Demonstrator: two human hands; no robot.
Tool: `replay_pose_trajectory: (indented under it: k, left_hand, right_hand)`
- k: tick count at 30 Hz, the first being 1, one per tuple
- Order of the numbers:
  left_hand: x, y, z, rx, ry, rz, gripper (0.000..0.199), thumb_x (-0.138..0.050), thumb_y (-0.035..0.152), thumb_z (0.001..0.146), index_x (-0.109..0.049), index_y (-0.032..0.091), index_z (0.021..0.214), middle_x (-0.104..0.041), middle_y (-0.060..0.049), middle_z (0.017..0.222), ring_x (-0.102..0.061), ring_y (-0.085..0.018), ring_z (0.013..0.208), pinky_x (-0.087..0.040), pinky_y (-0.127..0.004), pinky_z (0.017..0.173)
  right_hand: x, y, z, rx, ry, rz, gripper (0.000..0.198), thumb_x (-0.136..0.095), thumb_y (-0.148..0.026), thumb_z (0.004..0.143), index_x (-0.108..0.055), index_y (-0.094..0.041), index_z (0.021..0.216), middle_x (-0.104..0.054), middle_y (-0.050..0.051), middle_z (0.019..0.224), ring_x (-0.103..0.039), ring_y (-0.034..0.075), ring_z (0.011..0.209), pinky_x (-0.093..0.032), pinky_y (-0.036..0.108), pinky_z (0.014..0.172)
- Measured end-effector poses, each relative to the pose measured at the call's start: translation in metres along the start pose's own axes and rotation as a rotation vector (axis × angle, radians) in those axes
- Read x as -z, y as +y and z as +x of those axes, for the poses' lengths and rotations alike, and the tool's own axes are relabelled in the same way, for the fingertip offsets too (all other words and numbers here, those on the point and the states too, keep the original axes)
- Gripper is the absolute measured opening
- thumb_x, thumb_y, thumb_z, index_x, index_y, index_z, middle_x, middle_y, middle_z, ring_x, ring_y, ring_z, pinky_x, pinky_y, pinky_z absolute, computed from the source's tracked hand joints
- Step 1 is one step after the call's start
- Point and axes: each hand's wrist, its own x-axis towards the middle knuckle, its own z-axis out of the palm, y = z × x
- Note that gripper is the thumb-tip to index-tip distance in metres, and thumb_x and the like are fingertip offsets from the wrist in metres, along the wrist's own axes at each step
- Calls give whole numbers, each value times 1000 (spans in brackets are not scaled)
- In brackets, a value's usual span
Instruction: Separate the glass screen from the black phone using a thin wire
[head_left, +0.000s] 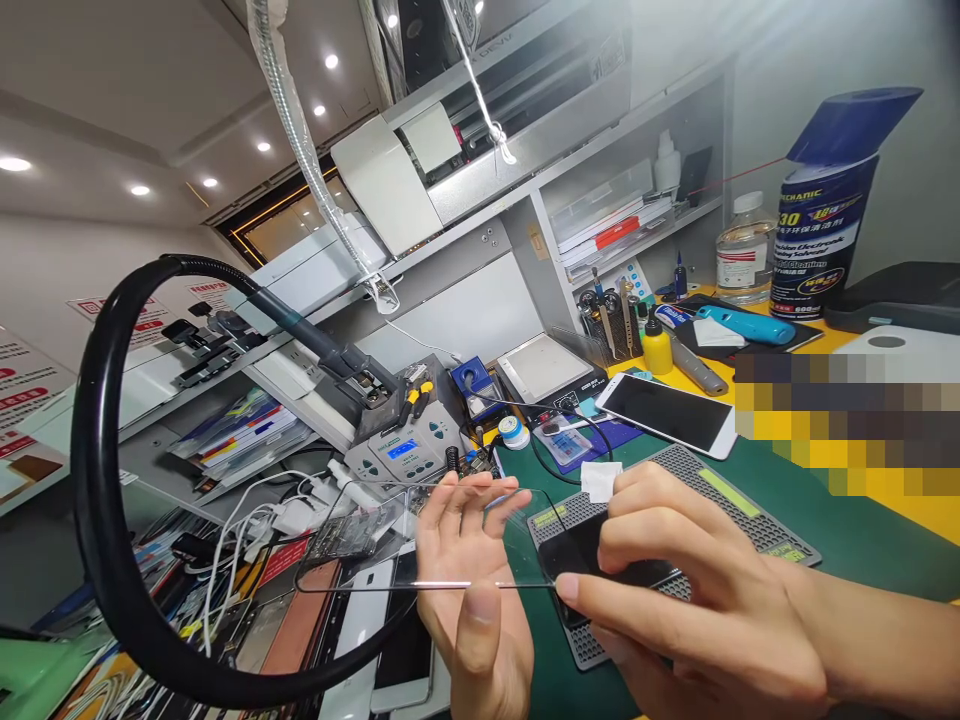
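Observation:
A clear, thin sheet of glass with a dark rim, shaped like a phone screen protector (360, 585), is held up over the bench. My left hand (472, 590) supports it, with the fingers stretched behind the pane and the thumb in front near its lower edge. At the right end, a fingertip of my right hand (690, 580) meets the glass corner; the other fingers are curled. A small white square (601, 482) shows beside those curled fingers, and whether they grip it I cannot tell. Below lies a dark phone (574, 555) on a grey perforated mat (592, 650), partly hidden by my right hand.
A black hose (94, 450) loops at the left from a rework station (405, 450). A white phone (667, 412) lies behind the mat. Several phones and cables crowd the lower left. A spray can (814, 240) stands at the back right near a yellow bottle (658, 345).

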Motion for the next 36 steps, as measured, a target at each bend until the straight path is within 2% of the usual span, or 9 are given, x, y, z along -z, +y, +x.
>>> replay_pose_trajectory:
  k: [5,8,9,12,13,19,27,36]
  left_hand:
    - [-2,1,0,-8,-23,-3,64,-73,51,73,-62,21,127,-64,-12,114,-65,-31,104,-57,-49,90]
    - [-2,0,-1,-7,-24,-11,64,-73,50,72,-62,21,128,-63,-11,115,-65,-31,105,-57,-48,91]
    - [-2,0,-1,-12,-21,-16,64,-73,50,72,-62,21,128,-63,-11,115,-65,-31,105,-57,-48,91]
    - [-1,0,-2,-33,-22,-28,64,-73,50,71,-62,21,127,-63,-11,114,-65,-31,104,-57,-47,90]
    - [-1,0,-2,-41,-24,-31,64,-73,51,71,-62,21,126,-63,-11,113,-65,-30,104,-57,-47,89]
    - [-4,2,-4,-35,-13,-10,64,-73,52,72,-62,22,128,-63,-10,115,-65,-31,105,-57,-47,91]
    - [-3,-1,-1,-60,-35,20,64,-73,52,72,-62,22,128,-64,-11,115,-66,-32,105,-58,-48,90]
    - [-8,3,-2,-46,25,18,64,-76,54,69,-65,23,124,-65,-10,111,-66,-31,103,-58,-45,88]
  right_hand:
    - [-2,5,2,27,3,20,29,-60,-3,70,-77,-12,91,-56,8,79,-54,23,73,-49,41,62]
    - [-3,6,2,113,0,50,27,-61,-4,70,-77,-11,90,-55,8,77,-53,22,71,-47,40,60]
    - [-4,4,1,110,14,46,27,-61,-4,70,-77,-11,90,-55,8,77,-54,22,71,-48,40,60]
    - [-3,0,1,-27,59,-3,28,-60,-2,72,-76,-14,92,-57,6,77,-57,22,73,-51,40,62]
    - [-2,-1,2,-32,53,-10,28,-60,-3,72,-76,-15,92,-58,6,76,-57,22,72,-51,40,62]
    - [12,9,17,174,-147,-31,17,-69,-9,75,-74,-12,91,-59,5,70,-56,18,67,-52,35,59]
    - [11,13,17,198,-137,-46,17,-71,-6,74,-76,-11,90,-61,5,68,-54,18,68,-50,34,57]
    - [15,10,18,182,-152,-55,23,-75,-5,68,-77,-9,91,-61,6,68,-54,19,69,-51,35,59]
